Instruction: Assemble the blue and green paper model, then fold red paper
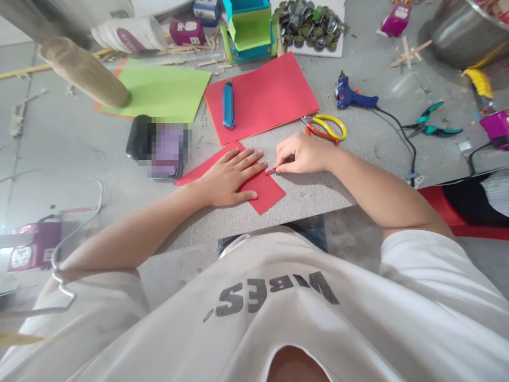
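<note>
My left hand (233,178) lies flat with spread fingers on a red sheet of paper (270,193), covering its middle. The sheet has a long pointed end at the left and a squared corner at the right. Close to the left fingertips, my right hand (300,154) pinches a small pinkish-red piece (271,171) between thumb and fingers at the sheet's right edge. What kind of thing this piece is, I cannot make out. A blue utility knife (228,106) rests on a stack of red paper (270,87) just beyond, beside yellow-and-orange-handled scissors (328,128).
Green paper (167,85) and a dark-framed pixelated object (139,138) lie left, near a brownish bottle-shaped object (85,71). Bottle caps (308,24) and a green-blue paper structure (250,32) stand behind. A blue glue gun (353,95), pliers (433,124) and a metal pot (461,34) occupy the right.
</note>
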`<state>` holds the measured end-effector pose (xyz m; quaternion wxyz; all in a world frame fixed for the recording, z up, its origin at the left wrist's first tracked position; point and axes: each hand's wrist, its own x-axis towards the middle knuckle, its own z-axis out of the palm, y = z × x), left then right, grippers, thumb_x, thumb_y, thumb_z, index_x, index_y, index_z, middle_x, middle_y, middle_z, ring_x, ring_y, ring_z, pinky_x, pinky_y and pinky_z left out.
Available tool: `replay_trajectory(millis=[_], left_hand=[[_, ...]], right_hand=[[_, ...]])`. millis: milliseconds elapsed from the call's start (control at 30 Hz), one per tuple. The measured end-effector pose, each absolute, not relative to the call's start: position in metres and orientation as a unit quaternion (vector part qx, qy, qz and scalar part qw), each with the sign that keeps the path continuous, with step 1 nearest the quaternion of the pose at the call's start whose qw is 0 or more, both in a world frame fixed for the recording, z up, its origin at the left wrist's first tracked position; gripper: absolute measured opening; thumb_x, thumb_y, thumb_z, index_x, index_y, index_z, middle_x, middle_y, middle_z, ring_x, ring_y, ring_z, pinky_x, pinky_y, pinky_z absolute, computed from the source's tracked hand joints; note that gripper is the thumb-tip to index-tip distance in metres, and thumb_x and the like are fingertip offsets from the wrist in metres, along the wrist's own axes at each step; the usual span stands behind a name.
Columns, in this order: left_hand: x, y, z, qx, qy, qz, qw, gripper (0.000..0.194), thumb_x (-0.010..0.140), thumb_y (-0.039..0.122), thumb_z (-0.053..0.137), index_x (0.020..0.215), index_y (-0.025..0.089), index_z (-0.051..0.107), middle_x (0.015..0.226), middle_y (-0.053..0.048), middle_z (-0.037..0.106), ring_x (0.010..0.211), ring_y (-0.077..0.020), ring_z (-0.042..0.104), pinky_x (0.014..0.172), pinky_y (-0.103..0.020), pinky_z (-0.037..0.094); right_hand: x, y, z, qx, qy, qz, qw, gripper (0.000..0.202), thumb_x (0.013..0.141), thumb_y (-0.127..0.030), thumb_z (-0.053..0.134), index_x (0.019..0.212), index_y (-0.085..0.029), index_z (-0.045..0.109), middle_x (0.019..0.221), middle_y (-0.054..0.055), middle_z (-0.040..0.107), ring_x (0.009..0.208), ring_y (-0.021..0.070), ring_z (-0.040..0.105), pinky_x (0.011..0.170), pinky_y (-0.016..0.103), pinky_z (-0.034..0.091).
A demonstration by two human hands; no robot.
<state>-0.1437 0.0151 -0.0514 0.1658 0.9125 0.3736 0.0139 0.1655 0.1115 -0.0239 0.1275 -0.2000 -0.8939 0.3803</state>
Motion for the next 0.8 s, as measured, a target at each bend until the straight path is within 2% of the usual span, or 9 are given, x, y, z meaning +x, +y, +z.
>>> replay_trajectory(millis=[67, 267, 567, 667, 733, 800], left_hand=[[-0.142, 0.015, -0.050, 0.908, 0.384, 0.002, 0.167, 0.099, 0.118, 0.086, 0.048, 0.197, 0.028, 0.035, 0.207, -0.016, 0.024, 0.192, -0.0501, 0.022, 0.154, -0.072, 0.018], [-0.140, 0.015, -0.049, 0.907, 0.389, 0.000, 0.162, 0.098, 0.118, 0.083, 0.051, 0.197, 0.027, 0.036, 0.207, -0.016, 0.021, 0.192, -0.0509, 0.021, 0.154, -0.073, 0.017], [-0.140, 0.014, -0.048, 0.904, 0.393, -0.011, 0.164, 0.098, 0.118, 0.084, 0.049, 0.197, 0.029, 0.034, 0.208, -0.015, 0.020, 0.192, -0.0526, 0.019, 0.154, -0.075, 0.015], [-0.143, 0.015, -0.049, 0.905, 0.393, -0.005, 0.164, 0.099, 0.116, 0.085, 0.053, 0.197, 0.031, 0.036, 0.207, -0.016, 0.021, 0.191, -0.0544, 0.021, 0.153, -0.077, 0.018], [-0.145, 0.016, -0.050, 0.907, 0.388, 0.008, 0.166, 0.099, 0.116, 0.084, 0.055, 0.196, 0.030, 0.036, 0.207, -0.018, 0.021, 0.191, -0.0551, 0.021, 0.152, -0.079, 0.019], [-0.145, 0.017, -0.051, 0.919, 0.352, 0.027, 0.175, 0.097, 0.116, 0.082, 0.060, 0.194, 0.028, 0.042, 0.206, -0.020, 0.024, 0.190, -0.0560, 0.024, 0.151, -0.081, 0.020]], right_hand=[[0.164, 0.108, -0.023, -0.188, -0.895, 0.388, 0.119, 0.021, 0.100, -0.036, 0.085, 0.088, -0.021, 0.092, 0.084, 0.003, 0.079, 0.077, 0.0162, 0.065, 0.078, 0.035, 0.044], [0.166, 0.098, -0.008, -0.179, -0.875, 0.450, 0.010, 0.015, 0.094, -0.031, 0.088, 0.084, -0.020, 0.090, 0.081, 0.001, 0.081, 0.077, 0.0153, 0.068, 0.075, 0.033, 0.044], [0.166, 0.085, 0.000, -0.170, -0.873, 0.447, -0.097, 0.012, 0.091, -0.020, 0.088, 0.078, -0.022, 0.089, 0.079, -0.002, 0.082, 0.074, 0.0136, 0.066, 0.074, 0.033, 0.042], [0.169, 0.087, 0.002, -0.173, -0.865, 0.450, -0.138, 0.012, 0.091, -0.021, 0.091, 0.080, -0.023, 0.091, 0.080, -0.002, 0.083, 0.075, 0.0144, 0.067, 0.074, 0.034, 0.043], [0.173, 0.094, 0.003, -0.167, -0.850, 0.484, -0.123, 0.010, 0.094, -0.028, 0.092, 0.085, -0.023, 0.093, 0.086, 0.000, 0.085, 0.081, 0.0161, 0.071, 0.078, 0.034, 0.047], [0.177, 0.102, 0.002, -0.174, -0.837, 0.516, -0.057, 0.015, 0.096, -0.037, 0.093, 0.093, -0.022, 0.093, 0.091, 0.002, 0.087, 0.085, 0.0178, 0.074, 0.081, 0.034, 0.051]])
